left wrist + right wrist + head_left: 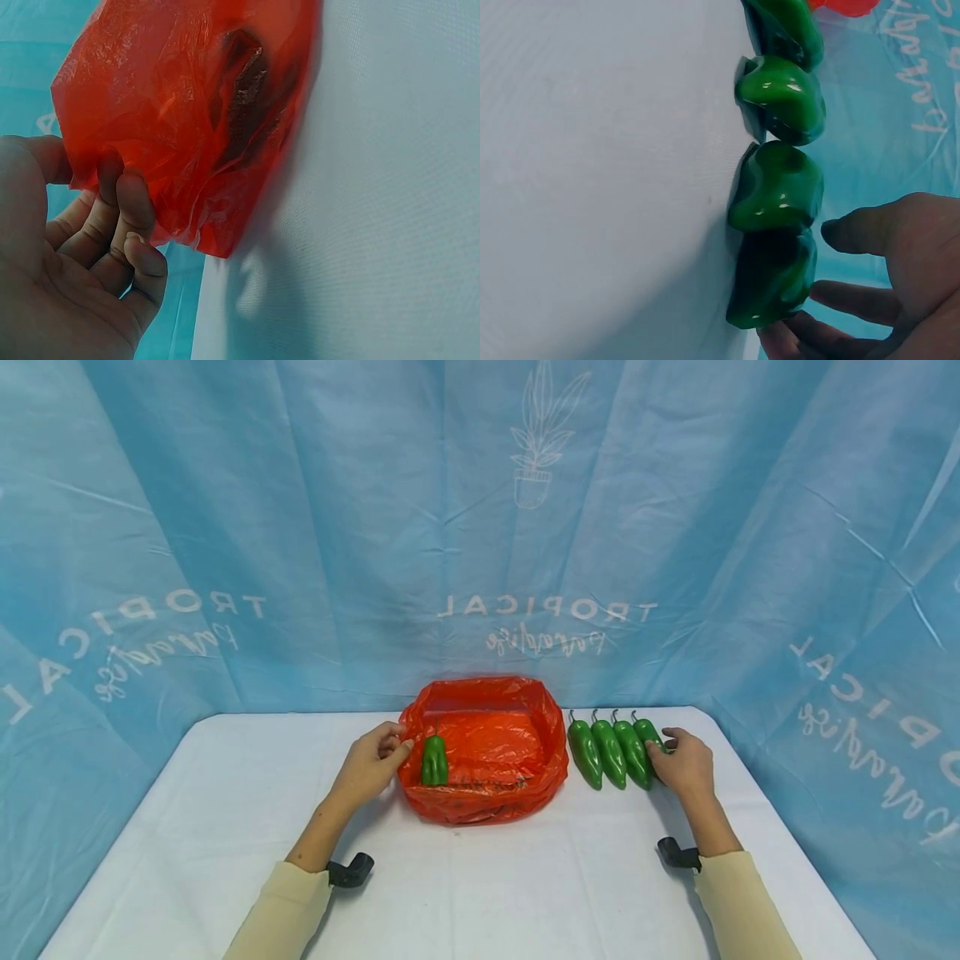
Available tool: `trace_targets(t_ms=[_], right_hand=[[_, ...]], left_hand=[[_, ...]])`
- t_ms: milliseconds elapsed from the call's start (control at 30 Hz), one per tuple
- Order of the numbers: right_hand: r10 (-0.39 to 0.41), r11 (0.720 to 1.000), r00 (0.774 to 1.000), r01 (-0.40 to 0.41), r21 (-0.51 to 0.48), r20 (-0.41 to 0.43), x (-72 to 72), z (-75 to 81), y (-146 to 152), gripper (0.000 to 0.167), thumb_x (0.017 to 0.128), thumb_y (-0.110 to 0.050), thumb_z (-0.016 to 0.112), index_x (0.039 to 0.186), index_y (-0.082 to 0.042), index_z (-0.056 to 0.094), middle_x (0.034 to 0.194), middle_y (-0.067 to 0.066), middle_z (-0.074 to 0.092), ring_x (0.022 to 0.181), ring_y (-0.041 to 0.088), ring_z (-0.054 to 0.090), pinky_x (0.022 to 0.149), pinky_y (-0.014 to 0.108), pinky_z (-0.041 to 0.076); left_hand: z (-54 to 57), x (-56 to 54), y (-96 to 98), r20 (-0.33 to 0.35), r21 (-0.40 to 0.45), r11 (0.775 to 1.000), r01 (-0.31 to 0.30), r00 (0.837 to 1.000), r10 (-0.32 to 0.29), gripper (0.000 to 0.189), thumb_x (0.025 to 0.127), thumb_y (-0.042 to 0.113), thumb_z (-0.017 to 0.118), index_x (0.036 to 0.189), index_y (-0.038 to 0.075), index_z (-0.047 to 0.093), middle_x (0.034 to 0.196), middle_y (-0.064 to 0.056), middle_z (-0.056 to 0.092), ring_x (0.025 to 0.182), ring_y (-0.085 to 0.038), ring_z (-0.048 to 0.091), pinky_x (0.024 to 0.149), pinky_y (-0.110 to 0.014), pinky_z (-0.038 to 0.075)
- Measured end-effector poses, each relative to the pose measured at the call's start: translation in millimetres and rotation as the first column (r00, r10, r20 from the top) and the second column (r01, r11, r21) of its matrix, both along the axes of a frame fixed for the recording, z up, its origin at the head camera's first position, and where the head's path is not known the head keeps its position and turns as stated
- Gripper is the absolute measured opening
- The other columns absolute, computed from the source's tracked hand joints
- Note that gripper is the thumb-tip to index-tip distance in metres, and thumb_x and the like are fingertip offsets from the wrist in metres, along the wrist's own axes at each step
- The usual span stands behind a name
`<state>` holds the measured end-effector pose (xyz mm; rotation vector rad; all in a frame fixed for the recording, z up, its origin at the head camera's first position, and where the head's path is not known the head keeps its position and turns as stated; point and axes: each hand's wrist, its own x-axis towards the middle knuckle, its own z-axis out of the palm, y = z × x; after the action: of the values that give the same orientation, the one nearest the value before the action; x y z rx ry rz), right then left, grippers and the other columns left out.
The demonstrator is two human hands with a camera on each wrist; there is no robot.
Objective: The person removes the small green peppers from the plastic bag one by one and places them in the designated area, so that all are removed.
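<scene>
A red plastic bag (480, 806) stands with its mouth spread wide, and one green pepper (434, 764) is inside at its left. At the bag's left rim my left hand (372, 764) pinches the plastic between thumb and fingers, as the left wrist view also shows. To the right of the bag several glossy green peppers (609, 753) lie side by side with stems pointing away. My right hand (684, 764) is at the rightmost pepper (772, 281). Its fingers (859, 301) reach along the pepper's outer side, fairly straight, and the thumb is held apart above it.
A white-covered table (510, 893) carries everything. Blue printed curtains (360, 527) hang directly behind its back edge and along both sides. Each wrist wears a black camera mount, such as the left one (351, 870).
</scene>
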<state>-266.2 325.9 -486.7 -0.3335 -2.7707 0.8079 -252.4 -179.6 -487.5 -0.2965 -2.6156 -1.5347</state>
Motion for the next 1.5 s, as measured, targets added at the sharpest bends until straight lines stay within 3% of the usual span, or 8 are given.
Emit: trace_targets(t_ms=[500,900,1267,1500], right_hand=[[0.073,0.997,0.988,-0.072,0.010,-0.140,10.4,20.6,-23,0.047,0.103,-0.021,0.064,0.138,0.010,0.061,0.127,0.035,0.062,0.120,0.051,0.059,0.098,0.064,0.049],[0.188,0.981,0.946,-0.196,-0.005,-0.264,20.8,33.4,-54,0.040,0.100,-0.016,0.070,0.131,0.008,0.066,0.119,0.029,0.066,0.113,0.046,0.064,0.096,0.061,0.050],[0.236,0.969,0.937,-0.246,-0.008,-0.258,27.5,43.4,-88,0.037,0.099,-0.019,0.071,0.128,0.004,0.068,0.120,0.024,0.067,0.112,0.042,0.065,0.096,0.058,0.054],[0.294,0.951,0.900,-0.308,0.010,-0.321,29.1,47.5,-109,0.035,0.095,-0.018,0.077,0.123,0.002,0.070,0.119,0.021,0.069,0.109,0.040,0.066,0.092,0.056,0.056]], left_hand=[[0.0,-0.8,-0.6,-0.015,0.006,1.000,0.003,1.000,-0.003,0.025,0.104,0.016,0.067,0.125,0.003,0.064,0.084,-0.004,0.065,0.063,-0.016,0.053,0.057,-0.026,0.045],[1.3,0.0,-1.2,-0.024,0.000,1.000,-0.003,1.000,0.003,0.024,0.104,0.016,0.067,0.124,0.003,0.064,0.084,-0.004,0.065,0.064,-0.017,0.054,0.059,-0.027,0.045],[1.6,0.7,-1.4,-0.030,-0.006,1.000,-0.007,1.000,0.007,0.024,0.104,0.016,0.067,0.123,0.003,0.065,0.085,-0.004,0.066,0.068,-0.017,0.056,0.061,-0.027,0.046],[1.9,0.9,-1.0,-0.028,-0.001,1.000,-0.006,1.000,0.006,0.023,0.104,0.016,0.066,0.124,0.003,0.064,0.085,-0.005,0.065,0.067,-0.018,0.055,0.060,-0.027,0.045]])
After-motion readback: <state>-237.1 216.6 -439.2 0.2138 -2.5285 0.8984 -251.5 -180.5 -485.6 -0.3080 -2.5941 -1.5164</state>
